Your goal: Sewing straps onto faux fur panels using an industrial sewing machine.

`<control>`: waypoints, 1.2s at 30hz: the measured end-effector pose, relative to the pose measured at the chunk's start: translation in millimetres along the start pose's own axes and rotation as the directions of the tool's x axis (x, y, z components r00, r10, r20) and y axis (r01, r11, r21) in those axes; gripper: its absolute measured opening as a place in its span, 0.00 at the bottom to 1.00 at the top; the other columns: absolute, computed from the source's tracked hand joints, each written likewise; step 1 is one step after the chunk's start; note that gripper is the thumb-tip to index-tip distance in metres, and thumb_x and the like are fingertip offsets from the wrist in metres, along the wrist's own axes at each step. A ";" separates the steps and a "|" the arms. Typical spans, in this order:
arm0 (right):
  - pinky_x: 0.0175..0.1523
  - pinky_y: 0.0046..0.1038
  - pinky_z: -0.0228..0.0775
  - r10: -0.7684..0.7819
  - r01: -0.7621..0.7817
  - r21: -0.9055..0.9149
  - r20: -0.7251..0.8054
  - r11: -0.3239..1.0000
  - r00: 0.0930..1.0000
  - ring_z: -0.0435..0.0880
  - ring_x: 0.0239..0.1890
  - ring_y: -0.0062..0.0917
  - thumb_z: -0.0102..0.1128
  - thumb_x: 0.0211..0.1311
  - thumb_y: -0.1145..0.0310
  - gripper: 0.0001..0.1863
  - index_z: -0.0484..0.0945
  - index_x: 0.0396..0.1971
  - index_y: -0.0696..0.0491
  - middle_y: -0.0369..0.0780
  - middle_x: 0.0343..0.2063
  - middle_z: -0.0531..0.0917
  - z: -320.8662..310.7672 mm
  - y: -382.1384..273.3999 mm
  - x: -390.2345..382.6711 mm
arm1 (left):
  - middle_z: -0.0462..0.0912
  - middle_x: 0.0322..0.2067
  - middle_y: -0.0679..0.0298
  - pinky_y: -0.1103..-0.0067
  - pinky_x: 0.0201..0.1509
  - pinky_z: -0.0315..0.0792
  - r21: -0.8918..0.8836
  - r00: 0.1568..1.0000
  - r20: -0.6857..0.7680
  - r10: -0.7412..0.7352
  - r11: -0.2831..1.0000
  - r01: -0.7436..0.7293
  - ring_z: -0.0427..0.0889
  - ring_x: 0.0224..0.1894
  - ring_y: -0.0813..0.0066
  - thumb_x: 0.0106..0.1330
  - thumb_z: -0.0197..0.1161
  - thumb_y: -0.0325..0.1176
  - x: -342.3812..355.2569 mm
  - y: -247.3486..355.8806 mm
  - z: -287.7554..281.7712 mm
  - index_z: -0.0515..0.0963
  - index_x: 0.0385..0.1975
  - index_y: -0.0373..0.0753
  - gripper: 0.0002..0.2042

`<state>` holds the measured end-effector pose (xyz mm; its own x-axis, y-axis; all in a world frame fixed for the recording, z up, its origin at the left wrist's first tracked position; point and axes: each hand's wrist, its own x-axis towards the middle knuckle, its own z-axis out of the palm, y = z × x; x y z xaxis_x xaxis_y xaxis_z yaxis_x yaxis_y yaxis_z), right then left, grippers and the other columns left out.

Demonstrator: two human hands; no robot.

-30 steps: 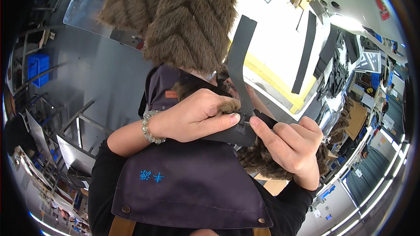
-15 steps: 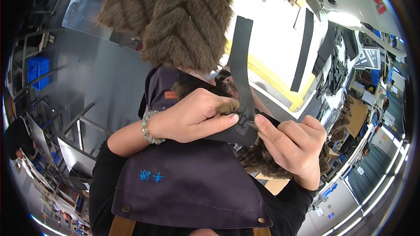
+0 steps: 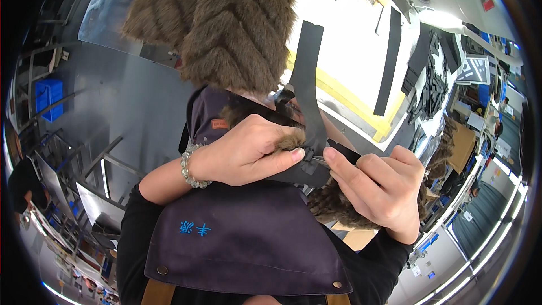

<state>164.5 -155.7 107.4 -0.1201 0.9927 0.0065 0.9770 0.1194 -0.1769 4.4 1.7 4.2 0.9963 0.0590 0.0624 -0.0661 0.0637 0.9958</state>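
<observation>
Two hands are closed on one workpiece, held close in front of the chest. The left hand [image 3: 248, 155] is wrapped around a tuft of brown fur [image 3: 291, 138], with the thumb pressed flat against a dark strap [image 3: 307, 85] where the strap meets the fur. The right hand [image 3: 381, 189] is curled from the other side, its forefinger and thumb pinched on the same dark piece just beside the left thumb; the two thumbs are nearly touching. What lies between the pinching fingertips is too small to be told.

From the grip, the dark strap runs upward and ends in a squared tip over the white table [image 3: 350, 34]. A large fur panel [image 3: 226, 17] with a herringbone pattern hangs above the hands and hides part of the table. More fur is seen under the right hand, near the wrist.

A bead bracelet [image 3: 192, 166] is worn on the left wrist. A dark purple apron [image 3: 243, 243] with blue embroidery and metal studs covers the body below the hands, over black sleeves.

On the white table, several long dark strips [image 3: 389, 59] are laid well apart from the grip, and a yellow band [image 3: 353, 104] runs along the table's near edge. Further dark cut pieces are piled at the table's right end.

One blue crate [image 3: 48, 96] stands on the grey floor at the far left; its contents cannot be told. Metal frames [image 3: 96, 166] stand near it.
</observation>
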 end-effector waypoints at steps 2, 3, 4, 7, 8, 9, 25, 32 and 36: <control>0.21 0.21 0.41 -0.003 0.003 -0.004 0.003 1.000 1.000 0.54 0.12 0.12 0.57 0.32 0.70 0.29 0.82 0.44 0.48 0.28 0.14 0.54 -0.4 0.0 0.3 | 0.65 0.13 0.55 0.74 0.21 0.61 -0.002 1.000 -0.006 0.005 1.000 -0.005 0.69 0.15 0.61 0.65 0.55 0.32 -0.1 -1.1 0.4 0.73 0.33 0.28 0.11; 0.21 0.21 0.41 -0.002 0.002 -0.004 0.007 1.000 1.000 0.54 0.12 0.12 0.58 0.32 0.70 0.29 0.82 0.44 0.48 0.28 0.14 0.54 -0.7 -0.1 0.5 | 0.65 0.13 0.55 0.74 0.21 0.61 -0.003 1.000 -0.011 0.013 1.000 -0.013 0.69 0.15 0.61 0.65 0.55 0.32 -0.2 -1.5 0.4 0.73 0.33 0.28 0.11; 0.21 0.20 0.41 -0.001 0.001 -0.003 0.011 1.000 1.000 0.54 0.12 0.12 0.58 0.32 0.70 0.28 0.82 0.44 0.48 0.28 0.14 0.55 -0.9 -0.2 0.6 | 0.65 0.13 0.56 0.74 0.21 0.61 -0.004 1.000 -0.016 0.022 1.000 -0.022 0.69 0.15 0.62 0.65 0.55 0.32 -0.2 -1.7 0.3 0.73 0.33 0.28 0.11; 0.21 0.20 0.41 0.000 0.000 -0.001 0.007 1.000 1.000 0.54 0.12 0.11 0.59 0.33 0.70 0.27 0.82 0.44 0.48 0.27 0.14 0.55 -1.0 0.1 0.3 | 0.65 0.13 0.56 0.74 0.21 0.60 -0.013 1.000 -0.008 -0.002 1.000 0.002 0.68 0.14 0.63 0.65 0.55 0.32 0.1 0.1 -0.4 0.73 0.33 0.28 0.11; 0.21 0.20 0.41 0.002 -0.002 -0.002 0.006 1.000 1.000 0.54 0.12 0.11 0.59 0.33 0.70 0.27 0.82 0.44 0.48 0.27 0.14 0.55 -0.7 0.0 0.3 | 0.65 0.13 0.56 0.74 0.21 0.60 -0.012 1.000 -0.005 -0.001 1.000 0.001 0.68 0.14 0.63 0.65 0.55 0.32 0.2 0.2 -0.8 0.73 0.33 0.28 0.11; 0.21 0.20 0.41 0.005 -0.005 0.005 -0.002 1.000 1.000 0.55 0.12 0.11 0.60 0.34 0.70 0.27 0.82 0.43 0.47 0.27 0.14 0.55 -0.5 -0.3 0.3 | 0.64 0.13 0.56 0.74 0.20 0.60 0.021 1.000 0.012 0.002 1.000 -0.002 0.67 0.14 0.63 0.65 0.55 0.33 0.5 0.2 -1.5 0.73 0.33 0.28 0.11; 0.21 0.20 0.41 0.032 -0.032 0.012 -0.021 0.999 0.999 0.55 0.11 0.11 0.60 0.34 0.69 0.26 0.83 0.43 0.48 0.27 0.14 0.55 3.4 -1.0 -1.2 | 0.63 0.13 0.55 0.74 0.21 0.59 -0.024 1.000 -0.029 -0.008 1.000 0.007 0.65 0.15 0.64 0.66 0.54 0.32 0.1 -4.0 4.3 0.72 0.31 0.28 0.10; 0.21 0.20 0.42 0.014 -0.012 0.019 -0.092 1.000 0.996 0.55 0.12 0.12 0.59 0.34 0.68 0.26 0.83 0.42 0.48 0.28 0.14 0.55 15.0 0.7 -8.0 | 0.77 0.20 0.58 0.81 0.27 0.67 -0.080 0.989 0.075 -0.124 0.988 0.130 0.75 0.22 0.76 0.66 0.52 0.32 0.2 -3.2 -1.0 0.75 0.38 0.23 0.14; 0.22 0.20 0.43 0.027 -0.018 0.066 -0.129 0.998 0.991 0.55 0.12 0.12 0.59 0.33 0.68 0.27 0.83 0.42 0.48 0.28 0.14 0.56 18.8 0.1 -10.0 | 0.77 0.20 0.57 0.81 0.27 0.67 -0.071 0.979 0.124 -0.159 0.983 0.169 0.75 0.21 0.76 0.66 0.52 0.32 1.2 -0.2 -4.1 0.75 0.38 0.23 0.14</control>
<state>162.5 -165.9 88.9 -0.0703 0.9892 0.1287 0.9653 0.1001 -0.2414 5.3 5.8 3.8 0.9931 -0.0757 -0.0893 0.0994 0.1431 0.9847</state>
